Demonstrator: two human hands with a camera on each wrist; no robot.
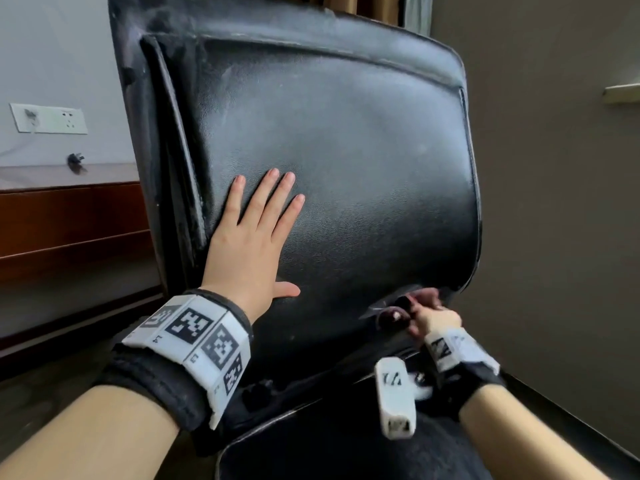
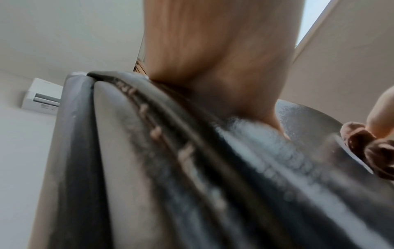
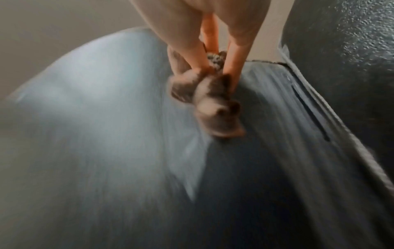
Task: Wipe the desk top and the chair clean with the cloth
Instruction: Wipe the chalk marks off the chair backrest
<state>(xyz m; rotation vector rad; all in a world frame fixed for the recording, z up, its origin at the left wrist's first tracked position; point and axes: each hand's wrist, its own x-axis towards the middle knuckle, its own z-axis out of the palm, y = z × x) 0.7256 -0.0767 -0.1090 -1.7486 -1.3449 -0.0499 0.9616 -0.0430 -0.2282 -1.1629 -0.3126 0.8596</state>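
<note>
- Here the black leather chair [image 1: 329,150] fills the head view, its backrest tilted; behind it stand a wooden desk [image 1: 69,220], a pale wall with a socket panel [image 1: 48,118] and a grey-brown wall on the right.
- An air conditioner [image 2: 42,96] hangs high on the wall.
- The left hand [image 1: 252,237] lies flat on the backrest, fingers straight and spread.
- The right hand [image 1: 433,317] pinches the brown cloth [image 3: 211,101], bunched, against the chair at the lower right corner of the backrest.

The right hand [image 1: 433,318] and cloth [image 3: 213,104] are blurred. The chair [image 1: 329,150] is cut off at the top edge.
</note>
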